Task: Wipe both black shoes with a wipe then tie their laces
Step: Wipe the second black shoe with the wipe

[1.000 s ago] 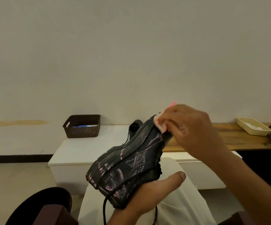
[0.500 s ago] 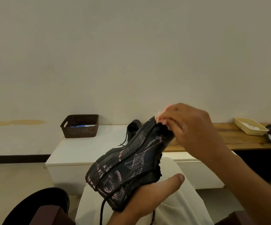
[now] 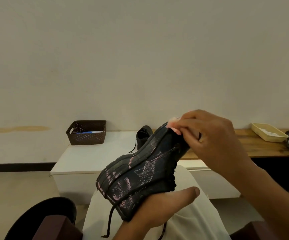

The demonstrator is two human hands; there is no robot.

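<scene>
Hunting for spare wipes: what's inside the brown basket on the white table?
Inside the brown basket something blue and white shows over the front wall. That wall hides the rest, so whether these are wipes cannot be told.

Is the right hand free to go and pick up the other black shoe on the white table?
Probably not yet: the right hand pinches the wipe against the held shoe. The other shoe sits behind it, otherwise unobstructed.

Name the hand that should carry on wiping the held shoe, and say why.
Right. The right hand already pinches the pink wipe against the toe end of the black shoe. The left hand is occupied cradling that shoe from below, so it probably should just steady it.
</scene>
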